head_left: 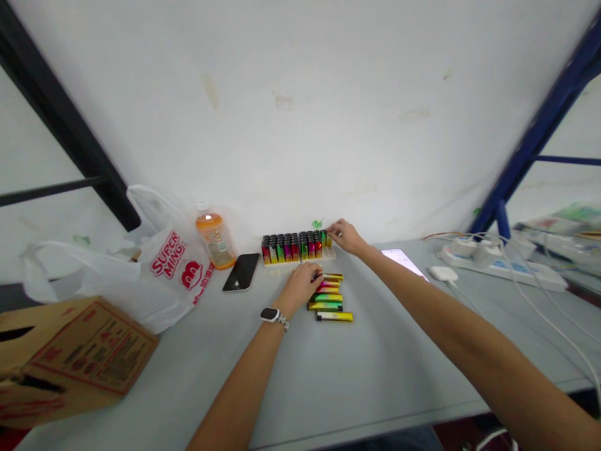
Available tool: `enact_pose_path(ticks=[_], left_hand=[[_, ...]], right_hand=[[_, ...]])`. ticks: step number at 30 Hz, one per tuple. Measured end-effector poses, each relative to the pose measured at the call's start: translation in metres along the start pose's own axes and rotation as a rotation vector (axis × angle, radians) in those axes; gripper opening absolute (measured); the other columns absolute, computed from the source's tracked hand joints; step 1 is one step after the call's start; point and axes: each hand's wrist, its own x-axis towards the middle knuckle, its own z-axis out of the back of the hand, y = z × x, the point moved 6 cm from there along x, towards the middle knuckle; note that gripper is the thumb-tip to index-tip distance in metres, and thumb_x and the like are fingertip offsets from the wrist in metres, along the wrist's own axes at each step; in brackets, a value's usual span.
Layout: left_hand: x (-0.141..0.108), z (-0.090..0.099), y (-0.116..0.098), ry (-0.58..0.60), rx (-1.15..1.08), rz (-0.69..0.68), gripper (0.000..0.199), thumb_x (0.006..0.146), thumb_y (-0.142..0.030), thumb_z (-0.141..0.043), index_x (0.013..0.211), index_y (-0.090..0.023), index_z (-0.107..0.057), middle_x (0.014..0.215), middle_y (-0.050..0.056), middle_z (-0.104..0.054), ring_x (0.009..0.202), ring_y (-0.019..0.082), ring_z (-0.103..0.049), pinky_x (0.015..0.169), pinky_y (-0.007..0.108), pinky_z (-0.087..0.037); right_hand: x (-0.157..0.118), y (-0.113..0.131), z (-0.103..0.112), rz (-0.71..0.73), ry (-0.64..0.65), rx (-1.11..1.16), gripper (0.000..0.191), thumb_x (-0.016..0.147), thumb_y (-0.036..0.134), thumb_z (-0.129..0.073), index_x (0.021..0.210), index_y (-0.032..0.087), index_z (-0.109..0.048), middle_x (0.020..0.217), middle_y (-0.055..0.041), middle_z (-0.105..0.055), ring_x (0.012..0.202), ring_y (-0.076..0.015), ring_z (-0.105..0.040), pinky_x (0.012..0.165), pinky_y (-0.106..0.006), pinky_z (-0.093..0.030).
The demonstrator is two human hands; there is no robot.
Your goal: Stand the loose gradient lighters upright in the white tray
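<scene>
Colourful lighters [280,249] with black tops stand upright in tight rows in a pale tray [277,264] against the wall. At the right end of the rows, my right hand [346,237] pinches a lighter [328,240] standing in the tray. My left hand [303,282], with a watch on its wrist, is in front of the tray. Its fingers are closed at the black end of a lighter [333,276] lying on the table; the exact grip is partly hidden. Several more lighters [327,298] lie side by side below it, and a yellow one [335,317] lies nearest me.
A black phone [241,272], an orange bottle [215,238], a white plastic bag [164,275] and a cardboard box [79,357] are at left. To the right are a lit phone [402,262], a white charger [443,274] and a power strip [511,269] with trailing cables.
</scene>
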Motion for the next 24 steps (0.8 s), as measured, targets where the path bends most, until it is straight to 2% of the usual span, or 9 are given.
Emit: enact_pose_path(ticks=[2, 6, 8, 10, 13, 15, 19, 24], left_hand=[[0.004, 0.0, 0.006, -0.022, -0.07, 0.018, 0.013, 0.079, -0.026, -0.068, 0.089, -0.02, -0.072, 0.094, 0.008, -0.071, 0.088, 0.022, -0.063, 0.089, 0.036, -0.048], [0.011, -0.001, 0.013, 0.024, -0.255, 0.078, 0.014, 0.07, -0.032, -0.073, 0.071, -0.018, -0.072, 0.073, 0.005, -0.07, 0.072, 0.019, -0.061, 0.074, 0.03, -0.049], [0.013, -0.003, 0.016, 0.085, -0.312, 0.123, 0.019, 0.067, -0.036, -0.074, 0.067, -0.017, -0.071, 0.066, 0.004, -0.069, 0.065, 0.018, -0.06, 0.066, 0.027, -0.046], [0.016, -0.006, 0.019, 0.138, -0.326, 0.163, 0.024, 0.065, -0.04, -0.075, 0.066, -0.016, -0.071, 0.062, 0.003, -0.067, 0.06, 0.017, -0.058, 0.059, 0.025, -0.044], [0.018, -0.01, 0.021, 0.201, -0.275, 0.17, 0.028, 0.059, -0.043, -0.079, 0.062, -0.017, -0.069, 0.056, 0.001, -0.063, 0.054, 0.015, -0.055, 0.053, 0.024, -0.04], [0.018, -0.01, 0.019, 0.179, -0.195, 0.11, 0.029, 0.06, -0.044, -0.08, 0.061, -0.018, -0.068, 0.057, 0.0, -0.062, 0.055, 0.015, -0.054, 0.054, 0.024, -0.04], [0.009, -0.001, 0.007, 0.031, -0.185, -0.037, 0.029, 0.074, -0.048, -0.072, 0.074, -0.019, -0.07, 0.075, 0.003, -0.067, 0.071, 0.017, -0.059, 0.068, 0.027, -0.046], [-0.004, 0.014, -0.002, -0.159, -0.495, 0.051, 0.035, 0.081, -0.05, -0.067, 0.091, -0.017, -0.066, 0.095, 0.008, -0.07, 0.087, 0.02, -0.064, 0.077, 0.03, -0.05]], right_hand=[[-0.01, 0.006, 0.002, -0.011, -0.026, -0.152, 0.03, 0.093, 0.03, -0.057, 0.116, 0.019, -0.073, 0.11, -0.0103, -0.055, 0.077, -0.0149, -0.06, 0.082, -0.031, -0.049], [-0.032, 0.015, 0.001, -0.046, 0.043, -0.38, 0.047, 0.098, 0.03, -0.046, 0.144, 0.03, -0.052, 0.109, -0.0104, -0.048, 0.084, -0.0201, -0.06, 0.082, -0.033, -0.048], [-0.04, 0.017, -0.002, -0.062, 0.094, -0.426, 0.054, 0.098, 0.028, -0.043, 0.152, 0.03, -0.04, 0.107, -0.0115, -0.048, 0.084, -0.0225, -0.06, 0.082, -0.036, -0.047], [-0.047, 0.016, -0.003, -0.114, 0.091, -0.387, 0.058, 0.097, 0.028, -0.041, 0.155, 0.026, -0.033, 0.106, -0.0121, -0.049, 0.081, -0.0233, -0.059, 0.083, -0.038, -0.047], [-0.058, 0.019, 0.004, -0.2, -0.065, -0.194, 0.056, 0.097, 0.027, -0.038, 0.153, 0.019, -0.035, 0.104, -0.0114, -0.05, 0.077, -0.0213, -0.057, 0.083, -0.038, -0.048], [-0.069, 0.026, 0.011, -0.216, -0.207, -0.05, 0.052, 0.096, 0.03, -0.039, 0.146, 0.015, -0.043, 0.101, -0.0101, -0.052, 0.075, -0.0198, -0.056, 0.082, -0.037, -0.048], [-0.094, 0.047, 0.018, -0.195, -0.341, 0.153, 0.039, 0.094, 0.037, -0.046, 0.124, 0.016, -0.058, 0.09, -0.0052, -0.053, 0.069, -0.0171, -0.052, 0.072, -0.033, -0.047], [-0.116, 0.058, 0.021, -0.264, -0.417, 0.345, 0.034, 0.092, 0.042, -0.048, 0.108, 0.017, -0.064, 0.084, -0.0032, -0.057, 0.069, -0.0164, -0.051, 0.065, -0.029, -0.043]])
